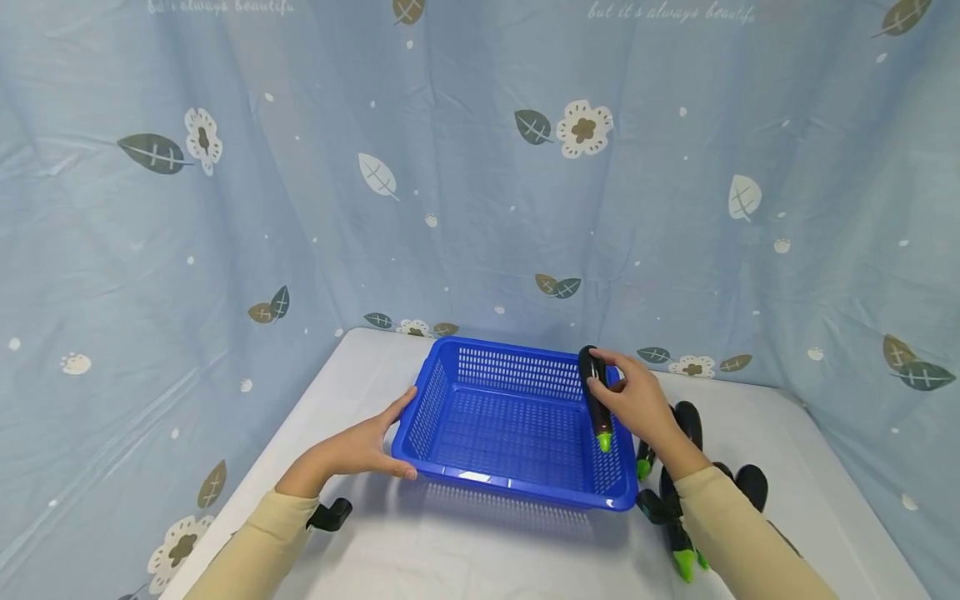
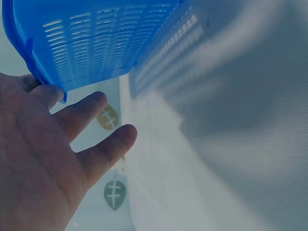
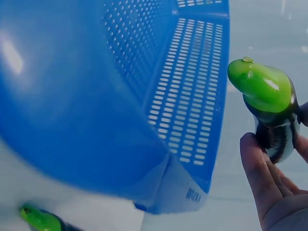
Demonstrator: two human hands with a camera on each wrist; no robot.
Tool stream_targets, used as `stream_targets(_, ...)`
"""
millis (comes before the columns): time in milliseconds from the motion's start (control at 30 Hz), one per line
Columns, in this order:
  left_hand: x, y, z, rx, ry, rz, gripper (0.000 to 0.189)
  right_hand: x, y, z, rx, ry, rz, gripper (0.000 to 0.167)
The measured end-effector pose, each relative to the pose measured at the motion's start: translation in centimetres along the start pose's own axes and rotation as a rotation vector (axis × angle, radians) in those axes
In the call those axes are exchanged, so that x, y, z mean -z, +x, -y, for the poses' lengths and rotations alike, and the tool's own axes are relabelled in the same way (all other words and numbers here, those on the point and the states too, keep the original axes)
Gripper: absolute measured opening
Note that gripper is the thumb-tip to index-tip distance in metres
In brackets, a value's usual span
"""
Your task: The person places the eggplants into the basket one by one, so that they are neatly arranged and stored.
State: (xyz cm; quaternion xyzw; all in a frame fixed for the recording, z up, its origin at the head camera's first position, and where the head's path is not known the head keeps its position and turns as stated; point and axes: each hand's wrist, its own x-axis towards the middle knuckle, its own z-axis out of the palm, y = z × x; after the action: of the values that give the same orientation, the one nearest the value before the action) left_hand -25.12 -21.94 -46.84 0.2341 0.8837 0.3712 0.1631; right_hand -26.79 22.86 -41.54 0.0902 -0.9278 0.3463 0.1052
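Observation:
A blue plastic basket (image 1: pixel 517 433) with slotted walls is in the middle of the white table. My left hand (image 1: pixel 360 450) is at its left end, fingers spread and fairly straight against the rim. In the left wrist view, that hand (image 2: pixel 43 144) has its nearest fingertips right at the basket's rim (image 2: pixel 24 53). My right hand (image 1: pixel 637 400) grips a dark eggplant (image 1: pixel 594 392), thumb and fingers around its body, over the basket's right end. The right wrist view shows the eggplant's green stem end (image 3: pixel 264 89) pointing out past the fingers.
Several more eggplants (image 1: pixel 688 423) lie on the table to the right of the basket, partly hidden by the right forearm. A blue patterned curtain (image 1: pixel 480 208) hangs behind the white table (image 1: pixel 480 558). Both wrists carry small black devices (image 1: pixel 330 514).

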Motion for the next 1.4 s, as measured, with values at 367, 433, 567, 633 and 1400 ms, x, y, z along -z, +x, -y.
stream_targets(367, 0.0, -0.1, -0.3, 0.007, -0.003, 0.003, 0.129, -0.9, 1.3, 0.6, 0.003, 0.003, 0.045, 0.052)
stream_targets(433, 0.0, -0.1, -0.3, 0.009, -0.003, 0.003, 0.130, -1.1, 1.4, 0.7, 0.000, 0.003, 0.047, 0.052)
stream_targets(567, -0.1, -0.1, -0.3, 0.006, -0.004, 0.000, 0.130, -1.6, 1.7, 0.9, 0.011, 0.024, 0.049, 0.052)
stream_targets(633, -0.1, -0.1, -0.2, 0.003, 0.000, -0.002, 0.129, -1.9, 1.9, 1.0, 0.012, 0.027, 0.055, 0.052)
stream_targets(1400, -0.1, -0.1, 0.1, 0.007, -0.015, -0.006, 0.128, -5.4, 3.5, 2.3, -0.006, 0.106, 0.085, 0.054)
